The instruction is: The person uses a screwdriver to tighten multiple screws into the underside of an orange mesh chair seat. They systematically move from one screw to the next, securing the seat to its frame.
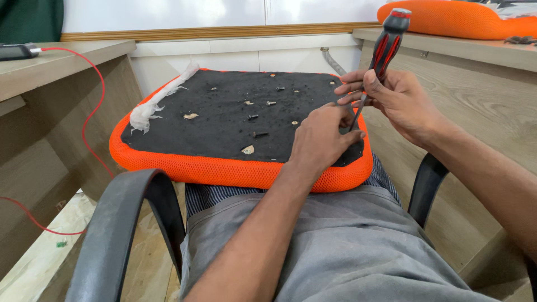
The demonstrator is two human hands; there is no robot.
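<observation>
The seat cushion [224,131] lies underside up across the lap, screws [259,134] loose on it. At its right edge the right hand [400,100] grips the screwdriver [386,47], long axis near upright, handle up and far, tip pointing down-left. The left hand [321,140], curled, pinches by the tip.

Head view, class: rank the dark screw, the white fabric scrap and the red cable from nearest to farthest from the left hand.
1. Dark screw, on the black board just left of the left hand.
2. White fabric scrap, at the cushion's far left corner.
3. Red cable, beyond the cushion, hanging off the left desk.
</observation>
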